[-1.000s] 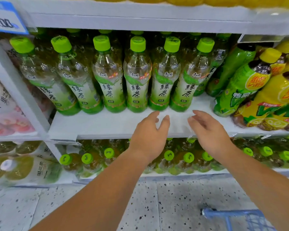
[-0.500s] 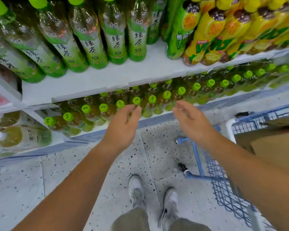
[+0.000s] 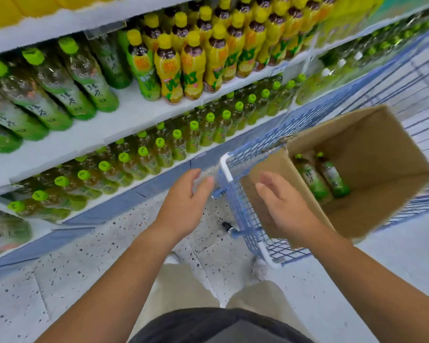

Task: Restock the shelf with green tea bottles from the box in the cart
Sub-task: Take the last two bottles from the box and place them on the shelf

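Both grips are empty, fingers loosely straight: left grip (image 3: 183,209) over the floor, right grip (image 3: 285,211) before the near wall of the open brown cardboard box (image 3: 382,149) in the blue wire cart (image 3: 238,206). Just beyond the right grip, two green-capped plastic green tea bottles (image 3: 315,180) wait inside. Far left, the stocked white shelf (image 3: 134,112) has a bare front strip.
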Tool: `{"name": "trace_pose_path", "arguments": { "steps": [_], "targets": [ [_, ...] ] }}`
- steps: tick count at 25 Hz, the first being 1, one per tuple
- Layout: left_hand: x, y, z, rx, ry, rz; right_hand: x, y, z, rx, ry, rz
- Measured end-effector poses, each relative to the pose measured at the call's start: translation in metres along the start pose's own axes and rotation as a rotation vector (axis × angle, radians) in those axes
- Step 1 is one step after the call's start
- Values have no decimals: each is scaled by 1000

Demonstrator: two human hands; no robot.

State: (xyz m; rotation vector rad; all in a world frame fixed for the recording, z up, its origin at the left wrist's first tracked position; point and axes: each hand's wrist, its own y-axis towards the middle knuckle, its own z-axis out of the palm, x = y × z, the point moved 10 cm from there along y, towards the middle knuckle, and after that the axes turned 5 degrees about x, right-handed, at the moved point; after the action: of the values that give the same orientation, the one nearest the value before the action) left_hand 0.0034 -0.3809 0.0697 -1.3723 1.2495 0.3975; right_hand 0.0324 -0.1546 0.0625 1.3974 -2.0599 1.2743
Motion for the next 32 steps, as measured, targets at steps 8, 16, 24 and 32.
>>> {"name": "trace_pose_path", "arguments": {
  "steps": [8, 16, 24, 32],
  "targets": [
    [-112, -1, 132, -35, -84, 39, -68, -30, -152, -40, 99, -1],
    [-128, 20, 261, 35, -148, -58, -142, -3, -236, 29, 24, 102],
    [-101, 117, 349, 218, 31, -162, -230, 41, -275, 93, -212, 278],
    [-3, 210, 459, 268, 50, -438, -340, 146, -287, 286, -450, 371]
  ]
}}
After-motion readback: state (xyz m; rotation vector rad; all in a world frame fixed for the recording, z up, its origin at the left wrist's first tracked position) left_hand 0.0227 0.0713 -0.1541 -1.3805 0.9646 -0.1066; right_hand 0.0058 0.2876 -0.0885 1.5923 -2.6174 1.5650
